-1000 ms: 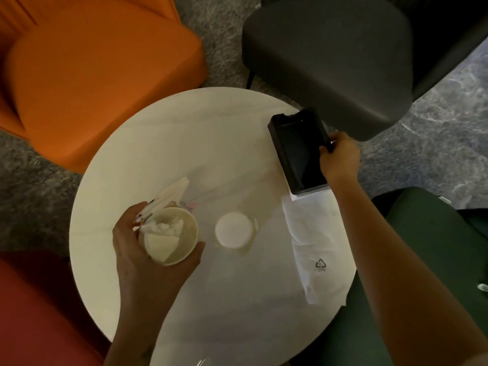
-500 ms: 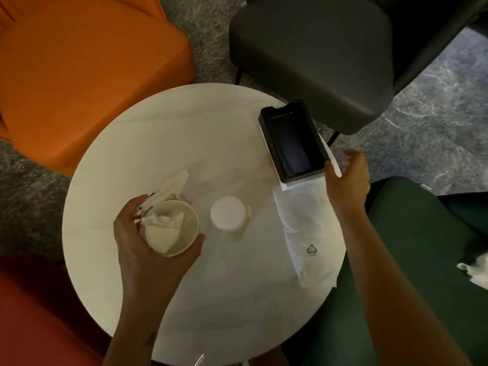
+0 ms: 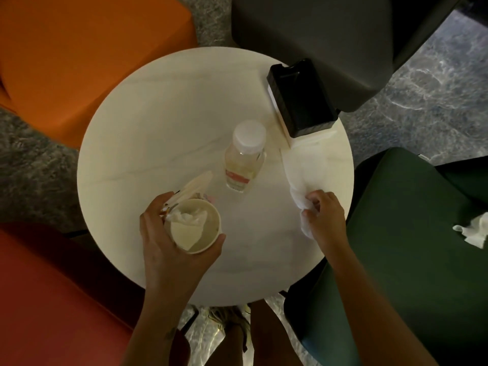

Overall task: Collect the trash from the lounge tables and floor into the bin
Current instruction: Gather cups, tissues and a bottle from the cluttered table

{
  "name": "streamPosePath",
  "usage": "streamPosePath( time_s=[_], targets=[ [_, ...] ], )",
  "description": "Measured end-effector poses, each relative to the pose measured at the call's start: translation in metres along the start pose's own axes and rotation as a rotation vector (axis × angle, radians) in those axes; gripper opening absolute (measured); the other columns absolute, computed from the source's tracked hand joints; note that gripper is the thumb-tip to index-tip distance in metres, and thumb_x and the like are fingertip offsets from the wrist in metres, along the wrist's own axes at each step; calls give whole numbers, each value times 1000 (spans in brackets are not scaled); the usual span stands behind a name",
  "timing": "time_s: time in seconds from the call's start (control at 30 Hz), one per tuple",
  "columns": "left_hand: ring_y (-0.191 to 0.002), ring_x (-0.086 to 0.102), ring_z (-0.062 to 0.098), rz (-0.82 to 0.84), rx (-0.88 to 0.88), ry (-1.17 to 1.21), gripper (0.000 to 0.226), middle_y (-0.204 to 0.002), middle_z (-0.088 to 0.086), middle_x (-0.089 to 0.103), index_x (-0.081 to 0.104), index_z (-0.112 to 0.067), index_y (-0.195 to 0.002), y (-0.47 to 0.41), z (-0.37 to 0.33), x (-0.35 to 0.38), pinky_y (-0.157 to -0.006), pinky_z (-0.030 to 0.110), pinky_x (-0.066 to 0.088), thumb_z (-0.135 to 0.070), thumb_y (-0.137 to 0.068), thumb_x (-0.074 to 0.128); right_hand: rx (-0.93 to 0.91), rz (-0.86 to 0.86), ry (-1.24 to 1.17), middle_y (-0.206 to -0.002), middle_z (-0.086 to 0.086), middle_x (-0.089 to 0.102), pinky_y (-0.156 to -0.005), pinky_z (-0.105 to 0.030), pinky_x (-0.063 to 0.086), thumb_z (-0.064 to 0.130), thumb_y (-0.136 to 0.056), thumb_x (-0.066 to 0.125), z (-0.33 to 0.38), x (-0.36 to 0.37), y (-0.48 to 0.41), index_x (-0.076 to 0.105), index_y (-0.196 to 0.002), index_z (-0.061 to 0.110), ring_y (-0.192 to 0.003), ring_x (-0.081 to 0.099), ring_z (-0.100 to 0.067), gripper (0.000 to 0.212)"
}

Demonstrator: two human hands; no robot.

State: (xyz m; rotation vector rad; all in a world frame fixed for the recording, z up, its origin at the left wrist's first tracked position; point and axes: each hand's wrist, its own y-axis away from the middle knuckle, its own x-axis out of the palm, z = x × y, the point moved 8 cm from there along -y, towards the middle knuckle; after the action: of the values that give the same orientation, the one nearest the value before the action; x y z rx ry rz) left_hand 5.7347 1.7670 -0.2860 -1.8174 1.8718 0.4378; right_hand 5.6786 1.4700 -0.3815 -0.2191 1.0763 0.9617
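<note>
Orange chair (image 3: 87, 56), black box (image 3: 301, 101), dark green chair (image 3: 412, 220), cream table (image 3: 158, 114)

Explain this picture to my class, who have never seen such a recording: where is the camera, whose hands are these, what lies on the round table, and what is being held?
There is no machine here: a person wears a camera on the head, so you look down on their own two hands. The left hand holds a paper cup with a crumpled tissue inside and, beside it, a long paper wrapper. The right hand grips one end of a thin white bag that lies on the round table. Also on the table stand a clear bottle with a white cap and a black box near the far edge. A second tissue lies on the green chair.
</note>
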Motion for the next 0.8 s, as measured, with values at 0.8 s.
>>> streamPosePath(
  time_s=[0.8],
  targets=[
    [-107, 43, 7, -69, 7, 15, 100, -113, -28, 41, 41, -18, -126, -29, -12, -16, -83, 12, 33, -12, -40, 93, -203, -42, -266, -63, 5, 36, -54, -8, 34, 1, -91, 47, 67, -55, -35, 34, -70, 18, -58, 36, -8, 30]
  ],
)
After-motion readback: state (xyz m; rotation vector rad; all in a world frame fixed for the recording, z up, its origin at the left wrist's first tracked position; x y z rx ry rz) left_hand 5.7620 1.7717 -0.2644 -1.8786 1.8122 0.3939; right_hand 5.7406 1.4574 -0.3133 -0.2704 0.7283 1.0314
